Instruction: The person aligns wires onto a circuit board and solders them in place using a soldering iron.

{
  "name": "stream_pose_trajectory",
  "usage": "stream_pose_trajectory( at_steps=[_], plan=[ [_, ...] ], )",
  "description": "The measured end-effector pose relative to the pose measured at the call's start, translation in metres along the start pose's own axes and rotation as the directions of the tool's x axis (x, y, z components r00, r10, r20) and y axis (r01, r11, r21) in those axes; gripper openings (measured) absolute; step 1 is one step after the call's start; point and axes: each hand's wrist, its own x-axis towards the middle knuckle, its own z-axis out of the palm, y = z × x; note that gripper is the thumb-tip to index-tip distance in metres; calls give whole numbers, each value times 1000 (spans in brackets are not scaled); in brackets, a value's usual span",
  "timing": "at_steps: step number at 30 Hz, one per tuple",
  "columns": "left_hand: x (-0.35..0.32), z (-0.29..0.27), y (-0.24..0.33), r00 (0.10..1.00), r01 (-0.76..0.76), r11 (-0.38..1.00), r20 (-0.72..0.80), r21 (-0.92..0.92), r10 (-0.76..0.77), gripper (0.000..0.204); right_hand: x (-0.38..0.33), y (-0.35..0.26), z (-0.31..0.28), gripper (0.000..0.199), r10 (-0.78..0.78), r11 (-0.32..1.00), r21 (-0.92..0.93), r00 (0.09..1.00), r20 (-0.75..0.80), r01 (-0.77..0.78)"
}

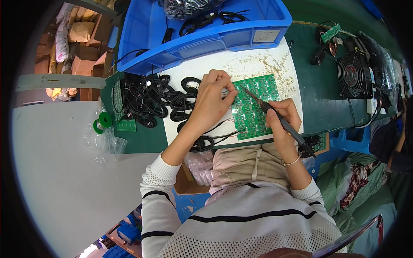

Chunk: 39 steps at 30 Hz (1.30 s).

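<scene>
So the green circuit board (254,106) lay flat on a white sheet (202,71) in the middle of the desk (318,92), right in front of the person. The right hand (283,117) had its fingers wrapped around a soldering iron (279,121), pen-style, with the tip down on the upper left part of the board. The left hand (214,95) sat at the board's left edge, fingers pressed together and pinching something thin near the tip; it was too small to tell what. Thin wires (221,134) ran off the board's lower left toward a pile of black cables (159,99). Little offcuts littered the sheet above the board, a blue bin (202,32) stood behind, and a black fan (353,75) sat off to the right. Honestly, my worry was how close those left fingertips were to the hot tip: one slip could mean a burn or a bridged joint.
</scene>
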Motion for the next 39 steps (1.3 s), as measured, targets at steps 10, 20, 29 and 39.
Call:
stream_pose_trajectory(
  at_steps=[10,20,29,39],
  plan=[
    [10,-4,6,996,-41,996,81,76,35,12,-2,-1,-2,11,31,998,-64,999,26,-29],
    [16,-11,3,984,-69,995,170,68,56,11,-1,-2,-2,11,27,996,-91,999,40,-23],
    [19,-13,2,977,-122,989,187,84,105,10,-1,0,-1,10,48,997,-58,998,43,-46],
    [17,-11,7,979,-132,983,172,130,109,11,0,-3,0,10,50,996,-72,997,51,-46]
  ],
)
